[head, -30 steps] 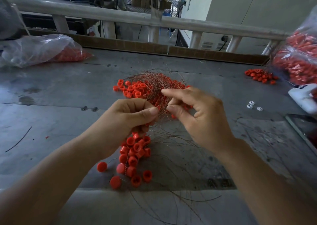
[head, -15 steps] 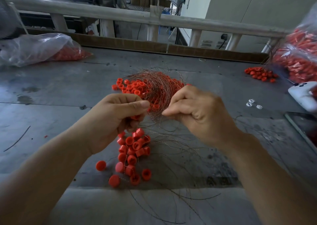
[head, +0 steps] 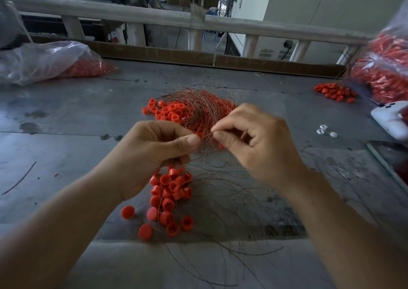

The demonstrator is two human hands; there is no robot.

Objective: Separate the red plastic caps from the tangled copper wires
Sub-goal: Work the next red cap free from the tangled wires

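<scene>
Both bare forearms reach in from the lower corners and meet over the middle of the grey metal worktable (head: 66, 134). The left hand (head: 154, 154) is curled into a loose fist, knuckles up, its thumb lying flat across the top and pressing toward the index finger; it is closed on a bunch of copper wires (head: 198, 110), and a string of red plastic caps (head: 171, 191) hangs from under it down onto the table. The right hand (head: 258, 143) sits just beside it, wrist bent slightly, thumb and index finger pinched tight on a single thin strand at the point where the wires fan out, while the other three fingers curl inward toward the palm. The two thumbs nearly touch. Behind the hands the wires arc up and away over a heap of more red caps (head: 167, 110) lying on the table. Loose strands spread in wide loops over the table's near edge beneath the right forearm. A small separate pile of caps (head: 335, 91) lies far right, near a clear plastic bag (head: 384, 68) full of red pieces; a second, flatter bag (head: 44, 60) lies at far left. A white device (head: 390, 118) and three small white pieces (head: 325, 131) sit by the right edge.
</scene>
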